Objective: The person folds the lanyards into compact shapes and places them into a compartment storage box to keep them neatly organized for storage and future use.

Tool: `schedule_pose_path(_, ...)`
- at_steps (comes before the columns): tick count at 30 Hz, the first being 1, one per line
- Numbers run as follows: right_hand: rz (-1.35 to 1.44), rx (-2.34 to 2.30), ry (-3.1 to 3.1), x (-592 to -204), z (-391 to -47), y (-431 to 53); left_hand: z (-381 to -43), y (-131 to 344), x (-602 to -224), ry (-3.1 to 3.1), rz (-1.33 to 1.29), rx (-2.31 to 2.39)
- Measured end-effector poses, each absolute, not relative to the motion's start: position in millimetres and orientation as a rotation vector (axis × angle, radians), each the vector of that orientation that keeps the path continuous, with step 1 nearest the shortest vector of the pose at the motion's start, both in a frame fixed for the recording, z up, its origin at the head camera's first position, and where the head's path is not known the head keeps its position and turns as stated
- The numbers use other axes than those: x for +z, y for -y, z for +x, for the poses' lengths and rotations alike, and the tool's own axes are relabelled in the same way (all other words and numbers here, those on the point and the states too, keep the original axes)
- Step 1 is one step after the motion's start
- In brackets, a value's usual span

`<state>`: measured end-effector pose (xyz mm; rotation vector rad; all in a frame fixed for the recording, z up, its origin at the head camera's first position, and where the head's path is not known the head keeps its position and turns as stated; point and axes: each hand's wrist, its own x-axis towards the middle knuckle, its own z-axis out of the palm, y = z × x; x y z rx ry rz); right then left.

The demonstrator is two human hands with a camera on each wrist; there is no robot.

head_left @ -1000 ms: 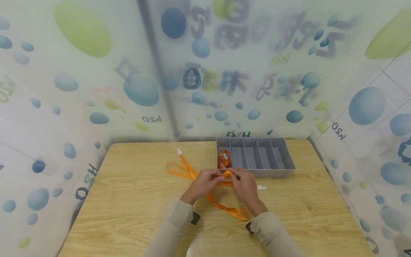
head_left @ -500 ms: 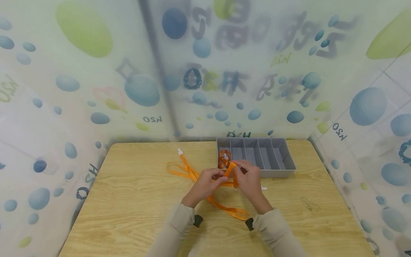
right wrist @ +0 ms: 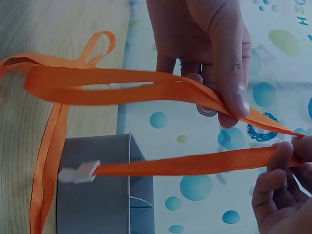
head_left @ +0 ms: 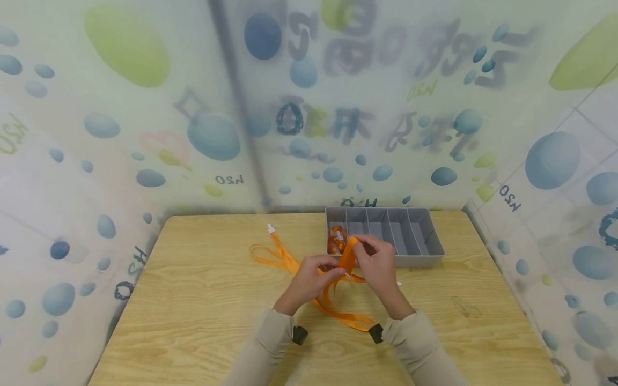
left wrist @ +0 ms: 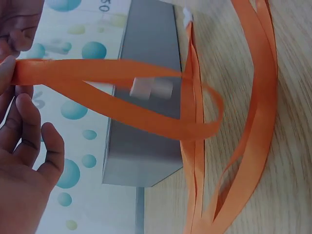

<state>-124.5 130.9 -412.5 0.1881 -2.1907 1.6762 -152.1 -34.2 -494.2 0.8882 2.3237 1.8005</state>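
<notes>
Both hands work on an orange lanyard (head_left: 348, 256) raised over the table. My left hand (head_left: 309, 279) pinches the strap between thumb and fingers, and a long loop hangs from it in the right wrist view. Slightly higher and to the right, my right hand (head_left: 380, 268) pinches the band's upper fold. From it a strap end with a white clip (right wrist: 80, 173) hangs down, blurred in the left wrist view. Beneath the hands lie more orange lanyard straps (head_left: 338, 312), with one white clip (head_left: 271, 229) at the far left and another partly hidden behind the right hand.
A grey divided box (head_left: 419, 260) stands at the table's back, just beyond the hands. Its leftmost compartment holds a coiled orange lanyard (head_left: 336, 239). The wooden table (head_left: 203, 300) meets a patterned wall (head_left: 299, 177) behind the box.
My right hand has moved up and slightly right, lifting the folded band higher. My left hand has stayed nearly in place. More strap now shows stretched and hanging between the hands.
</notes>
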Motion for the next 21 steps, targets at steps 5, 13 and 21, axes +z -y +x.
schedule_pose_path(5, 0.157, 1.75, 2.184, -409.6, -125.7, -131.2, -150.9, 31.1, -495.7, -2.29, 0.84, 1.865)
schedule_pose_path(13, 0.152, 1.795, 2.18, -402.7, -124.3, -130.1, -145.8, 28.7, -492.3, -2.258, 0.784, 1.886)
schedule_pose_path(21, 0.096, 1.862, 2.181, -432.9, -138.7, -136.0, -135.0, 29.0, -469.4, -2.25, 0.745, 1.915)
